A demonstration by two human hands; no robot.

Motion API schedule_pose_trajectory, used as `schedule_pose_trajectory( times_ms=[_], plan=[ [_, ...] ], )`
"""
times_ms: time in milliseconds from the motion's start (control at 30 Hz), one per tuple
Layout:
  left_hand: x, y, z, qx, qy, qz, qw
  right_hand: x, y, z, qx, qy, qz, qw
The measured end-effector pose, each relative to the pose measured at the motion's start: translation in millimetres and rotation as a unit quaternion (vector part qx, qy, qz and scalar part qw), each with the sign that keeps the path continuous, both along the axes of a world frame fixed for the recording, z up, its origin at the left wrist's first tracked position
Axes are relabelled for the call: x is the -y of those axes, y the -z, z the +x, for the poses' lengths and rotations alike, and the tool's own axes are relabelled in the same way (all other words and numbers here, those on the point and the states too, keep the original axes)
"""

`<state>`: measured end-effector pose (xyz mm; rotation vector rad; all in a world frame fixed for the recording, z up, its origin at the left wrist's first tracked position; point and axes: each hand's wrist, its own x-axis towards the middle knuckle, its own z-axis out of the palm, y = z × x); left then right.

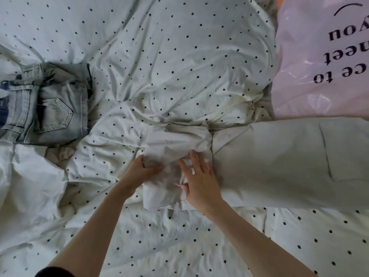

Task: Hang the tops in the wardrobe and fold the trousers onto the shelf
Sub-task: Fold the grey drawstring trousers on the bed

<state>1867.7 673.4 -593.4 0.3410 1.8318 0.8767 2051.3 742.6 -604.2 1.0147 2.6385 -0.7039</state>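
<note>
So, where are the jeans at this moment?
In the head view the jeans lie at the left edge of the dotted duvet, left of the pale trousers.

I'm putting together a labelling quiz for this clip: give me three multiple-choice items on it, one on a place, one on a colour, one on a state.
1. Where do the folded jeans lie? A on a shelf; B at the left on the dotted duvet; C on a hanger.
2. What colour is the plastic bag? A green; B black; C pink.
3. How is the right hand? A flat, fingers spread, on the pale trousers; B clenched in a fist; C holding a hanger.
Answers: 1 B, they sit on the duvet at the picture's left; 2 C, it is pink with dark lettering; 3 A, its straight fingers press the cloth.
</note>
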Motion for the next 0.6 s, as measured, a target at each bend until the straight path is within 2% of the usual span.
schedule_pose_trajectory(
  times_ms=[167,367,433,533,567,600],
  plan=[
    [7.9,-24.2,-5.1,-0.132,0.002,-0.021,0.991,9.9,-8.2,-25.3,-0.005,0.008,-0.022,1.0],
    [44.1,-83.8,-71.0,-0.29,0.008,-0.117,0.95,44.2,-28.2,-103.7,-0.112,-0.027,-0.097,0.989],
    [49.2,-98.7,-85.0,-0.328,0.006,-0.122,0.937,52.7,-33.0,-120.3,-0.123,-0.034,-0.126,0.984],
    [45.5,-109.6,-78.0,-0.346,0.035,-0.108,0.931,55.2,-41.7,-119.7,-0.149,0.036,-0.182,0.971],
    [39.6,-110.2,-68.3,-0.34,0.053,-0.103,0.933,51.5,-44.1,-111.8,-0.163,0.095,-0.22,0.957],
    [32.3,-110.8,-55.3,-0.328,0.07,-0.094,0.937,45.4,-47.6,-99.4,-0.177,0.178,-0.276,0.928]
  ],
)
